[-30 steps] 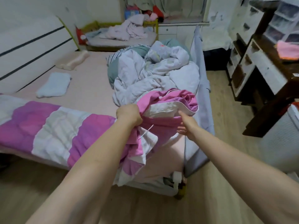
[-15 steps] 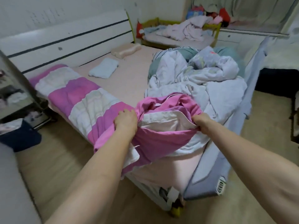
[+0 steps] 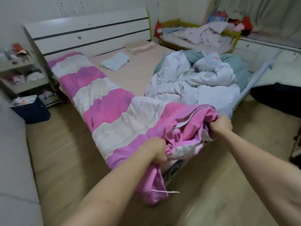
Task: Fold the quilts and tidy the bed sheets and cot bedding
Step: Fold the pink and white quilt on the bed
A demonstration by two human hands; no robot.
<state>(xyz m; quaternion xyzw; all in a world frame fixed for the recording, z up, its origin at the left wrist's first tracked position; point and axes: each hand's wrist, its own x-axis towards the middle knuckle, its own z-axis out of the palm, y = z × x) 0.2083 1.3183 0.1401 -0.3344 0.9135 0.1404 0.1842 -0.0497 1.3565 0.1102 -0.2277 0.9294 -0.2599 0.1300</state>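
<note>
A bare stretch of pale pink bed sheet (image 3: 130, 79) lies open in the middle of the bed, between the long pink-and-white striped quilt (image 3: 104, 101) along its left edge and a crumpled heap of white and teal quilts (image 3: 195, 80) on its right. A small folded light-blue cloth (image 3: 114, 62) and a beige contoured pillow (image 3: 140, 48) sit near the white headboard (image 3: 91, 31). Wooden floor (image 3: 65, 152) left of the bed is open up to a dark blue bin (image 3: 31, 110).

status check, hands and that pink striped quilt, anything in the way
Left hand and right hand each grip the near end of the pink striped quilt. Quilt stretched along the bed edge, unfolded. White crumpled quilt heaped beside it.
</note>
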